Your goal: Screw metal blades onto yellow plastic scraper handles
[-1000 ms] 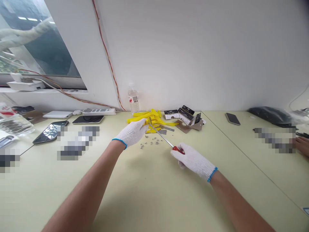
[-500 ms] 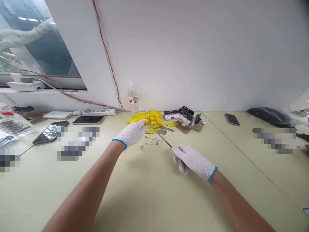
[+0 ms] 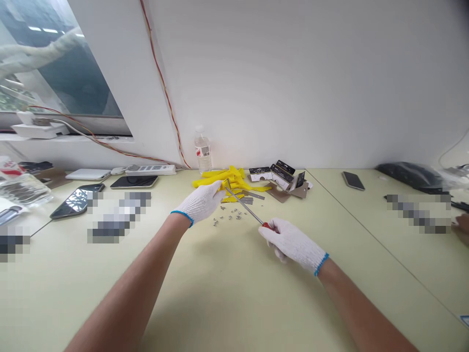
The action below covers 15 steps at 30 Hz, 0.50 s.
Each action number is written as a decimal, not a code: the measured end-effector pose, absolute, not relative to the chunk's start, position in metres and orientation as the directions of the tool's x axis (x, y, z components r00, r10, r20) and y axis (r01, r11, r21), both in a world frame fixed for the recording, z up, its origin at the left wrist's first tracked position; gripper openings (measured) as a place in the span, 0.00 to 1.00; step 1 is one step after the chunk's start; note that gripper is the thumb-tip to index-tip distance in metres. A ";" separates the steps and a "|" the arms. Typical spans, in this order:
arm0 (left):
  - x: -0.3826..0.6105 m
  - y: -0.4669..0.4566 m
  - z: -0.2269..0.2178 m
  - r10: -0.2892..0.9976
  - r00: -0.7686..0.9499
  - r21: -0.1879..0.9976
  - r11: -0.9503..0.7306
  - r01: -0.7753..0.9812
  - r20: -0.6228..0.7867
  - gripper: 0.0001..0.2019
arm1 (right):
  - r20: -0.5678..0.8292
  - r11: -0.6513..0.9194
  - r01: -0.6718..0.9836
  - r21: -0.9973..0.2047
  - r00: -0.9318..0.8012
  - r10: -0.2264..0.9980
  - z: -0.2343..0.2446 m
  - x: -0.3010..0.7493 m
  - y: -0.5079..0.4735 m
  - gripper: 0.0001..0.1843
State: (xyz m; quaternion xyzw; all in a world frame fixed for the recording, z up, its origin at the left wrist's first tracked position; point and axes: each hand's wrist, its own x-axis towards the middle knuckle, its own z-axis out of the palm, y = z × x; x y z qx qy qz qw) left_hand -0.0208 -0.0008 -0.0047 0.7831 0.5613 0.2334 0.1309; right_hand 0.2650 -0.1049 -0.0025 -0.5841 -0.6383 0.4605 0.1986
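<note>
Clock centre: taken at the small silvery bits (image 3: 230, 217), probably screws, scattered on the worktop (image 3: 227, 283); 12 o'clock points to the wall (image 3: 293, 88).
Left hand (image 3: 200, 201): gloved, placed at 10 o'clock; the fingers are pinched on a small yellow piece (image 3: 223, 185), much of which is hidden by the glove.
Right hand (image 3: 293, 244): gloved, placed at 4 o'clock; the fingers are clamped around the red handle of a screwdriver (image 3: 249, 209).
Screwdriver line: the shaft is pointed towards 11 o'clock, its tip brought up to the yellow piece; whether a slot is engaged cannot be told.
Yellow piece: held just short of 12 o'clock, in front of the yellow pile (image 3: 234, 173).
Metal strips: flat ones (image 3: 256, 196) are spread near, at 2 o'clock.
Packaging cards (image 3: 282, 176): heaped farther out at 2 o'clock.
Bottle (image 3: 203, 154): stood upright at 11 o'clock, by the wall.
Step in hand: a fastener is apparently being turned.
Next move: the piece needs to be kept steady, and the shaft lined up while the handle is twisted.
</note>
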 end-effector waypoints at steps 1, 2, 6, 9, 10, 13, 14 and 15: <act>-0.020 -0.001 -0.004 0.938 0.267 0.463 -0.341 0.818 0.219 0.10 | -0.283 -0.106 0.562 -0.820 -0.237 0.929 -0.003 0.270 -0.106 0.27; -0.019 -0.002 -0.003 0.937 0.271 0.458 -0.344 0.820 0.219 0.09 | -0.277 -0.103 0.563 -0.820 -0.233 0.932 -0.002 0.278 -0.107 0.28; -0.020 -0.003 -0.002 0.949 0.236 0.460 -0.309 0.833 0.209 0.10 | -0.267 -0.083 0.600 -0.796 -0.225 0.937 0.017 0.350 -0.101 0.35; -0.022 -0.003 -0.002 0.958 0.218 0.472 -0.283 0.835 0.189 0.11 | -0.260 -0.041 0.648 -0.761 -0.246 0.934 0.040 0.442 -0.087 0.42; -0.022 -0.003 -0.002 0.956 0.222 0.471 -0.288 0.834 0.191 0.11 | -0.253 -0.037 0.656 -0.753 -0.237 0.938 0.047 0.476 -0.082 0.45; -0.020 -0.003 -0.002 0.943 0.254 0.467 -0.327 0.822 0.214 0.10 | -0.178 0.092 0.673 -0.734 -0.322 0.930 0.060 0.576 -0.068 0.50; -0.019 -0.003 -0.002 0.941 0.262 0.468 -0.335 0.818 0.215 0.09 | -0.130 0.173 0.667 -0.724 -0.379 0.916 0.060 0.605 -0.064 0.50; -0.018 -0.003 -0.002 0.940 0.266 0.468 -0.338 0.817 0.213 0.09 | -0.106 0.203 0.666 -0.718 -0.394 0.913 0.058 0.632 -0.059 0.48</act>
